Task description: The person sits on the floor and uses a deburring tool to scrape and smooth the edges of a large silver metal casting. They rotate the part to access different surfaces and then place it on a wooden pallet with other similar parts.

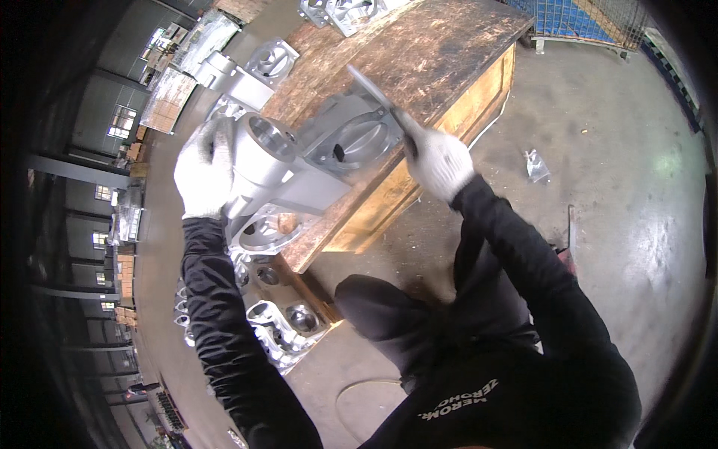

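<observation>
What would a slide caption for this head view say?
Gloved left hand steadies a metal casting on a wooden bench; right hand holds a file.

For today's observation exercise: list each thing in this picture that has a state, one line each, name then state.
left hand: gloved, gripping the casting's end
right hand: gloved, closed on the file
file: tilted, over the casting
metal casting: on the wooden crate's edge
wooden crate: upright, worn top

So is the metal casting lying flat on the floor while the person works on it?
No, the silver casting rests on the wooden crate, steadied by the gloved left hand while the right hand holds a thin tool against it.
</observation>
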The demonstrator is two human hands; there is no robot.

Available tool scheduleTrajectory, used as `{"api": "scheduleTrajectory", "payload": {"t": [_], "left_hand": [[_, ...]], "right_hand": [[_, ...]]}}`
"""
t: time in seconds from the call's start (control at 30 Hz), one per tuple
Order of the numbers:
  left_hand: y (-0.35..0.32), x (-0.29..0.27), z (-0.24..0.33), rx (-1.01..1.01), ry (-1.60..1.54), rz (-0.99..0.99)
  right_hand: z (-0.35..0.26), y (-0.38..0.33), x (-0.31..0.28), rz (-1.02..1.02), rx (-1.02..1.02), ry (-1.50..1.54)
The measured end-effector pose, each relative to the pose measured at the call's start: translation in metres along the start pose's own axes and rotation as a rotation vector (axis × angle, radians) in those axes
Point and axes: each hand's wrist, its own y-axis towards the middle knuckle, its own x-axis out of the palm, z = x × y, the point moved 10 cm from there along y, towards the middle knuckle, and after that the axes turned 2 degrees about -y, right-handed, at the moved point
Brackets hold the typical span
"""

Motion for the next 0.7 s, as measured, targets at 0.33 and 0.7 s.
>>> {"api": "scheduleTrajectory", "payload": {"t": [0.33,0.7], "left_hand": [[-0.029,-0.012,-0.031,-0.400,-0.168,0.210],[-0.031,-0.006,-0.045,-0.368,-0.223,0.143]], "right_hand": [[0.066,0.000,-0.017,-0.560,0.246,0.586],[0.040,0.063,-0.005,-0.594,-0.130,0.294]]}}
